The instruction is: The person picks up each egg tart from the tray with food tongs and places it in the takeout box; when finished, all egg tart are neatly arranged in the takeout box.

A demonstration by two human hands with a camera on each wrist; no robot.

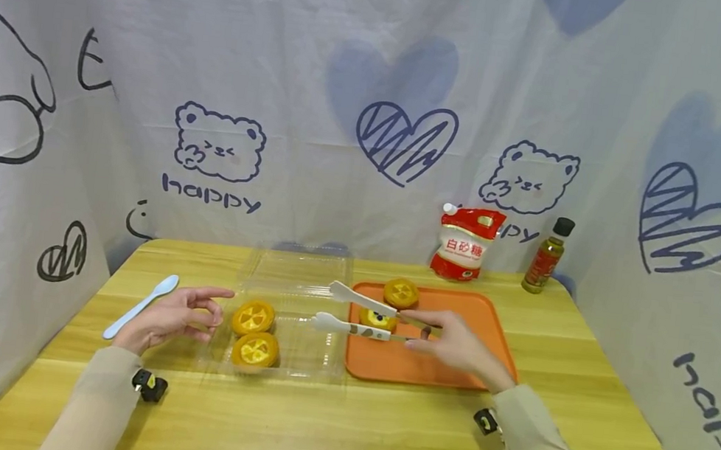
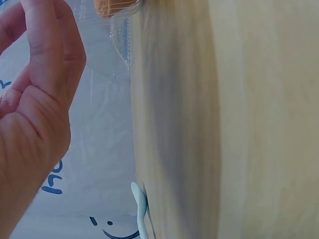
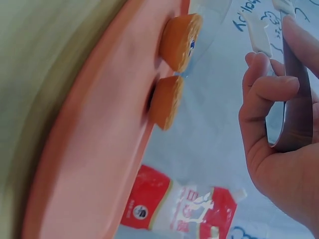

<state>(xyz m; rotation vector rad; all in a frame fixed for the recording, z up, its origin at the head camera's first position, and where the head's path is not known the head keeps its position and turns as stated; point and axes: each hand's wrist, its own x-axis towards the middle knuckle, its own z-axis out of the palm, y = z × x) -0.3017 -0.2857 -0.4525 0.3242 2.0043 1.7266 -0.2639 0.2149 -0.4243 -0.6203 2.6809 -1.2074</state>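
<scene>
Head view first: we've got a clear plastic container (image 1: 313,349) on the left half of the counter (image 1: 270,430), with two tarts (image 1: 255,351) along its left side. Our left hand (image 1: 179,319) is just left of that, grip relaxed, fingers loosely bent, next to a blue spoon (image 1: 140,307). Our right hand (image 1: 460,348) has its grip on the white-tipped tongs (image 1: 358,329), arms spread, pointing left from the orange tray (image 1: 450,375) toward the container. Two more tarts (image 1: 401,294) are at the tray's left side, the nearer one partly behind the tongs. Far right: a red-and-white pouch (image 1: 461,248) and a bottle (image 1: 545,257).

Left wrist view: same loose fingers, plus the spoon and a bit of the container.

Right wrist view: we see fingers and thumb around the tongs' metal handle (image 3: 296,122), with both tray tarts sitting upright and apart from the tongs.
</scene>
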